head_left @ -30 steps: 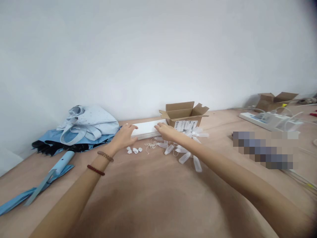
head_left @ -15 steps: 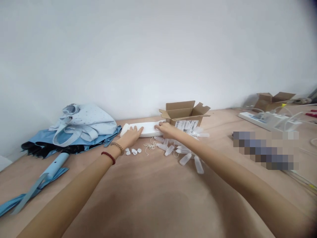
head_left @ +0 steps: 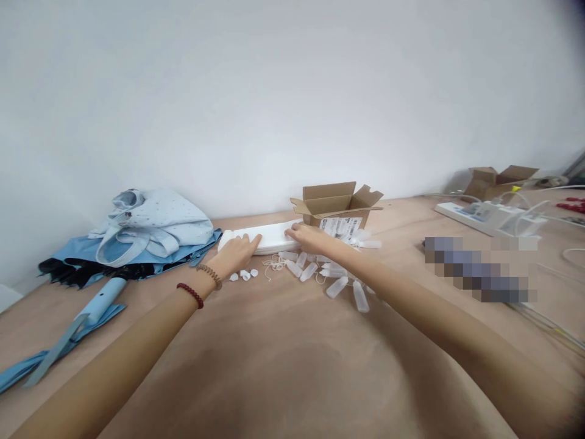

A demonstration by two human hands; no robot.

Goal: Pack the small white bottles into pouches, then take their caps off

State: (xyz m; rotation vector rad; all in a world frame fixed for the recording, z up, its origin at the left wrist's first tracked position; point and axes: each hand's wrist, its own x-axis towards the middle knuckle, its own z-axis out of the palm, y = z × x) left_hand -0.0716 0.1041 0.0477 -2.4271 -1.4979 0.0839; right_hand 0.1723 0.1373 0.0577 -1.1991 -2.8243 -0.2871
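Observation:
A long white flat stack, perhaps folded paper or plastic, lies at the back middle of the table. My left hand rests on its left part, fingers spread with the index stretched out. At the other end, my right hand has its fingers curled over the stack's edge; the thumb's underside is hidden. Several small white caps lie just in front of my left hand. Translucent plastic bottles are scattered below my right hand and forearm, beside a tangle of pale string.
An open cardboard box stands behind my right hand. To the left, a light blue cloth bag lies on a blue umbrella. On the right are a power strip with cables, a blurred-out object and another cardboard box.
The whole scene has shifted slightly left and up in view. Both hands stay on the white stack; my left hand's fingers have moved slightly.

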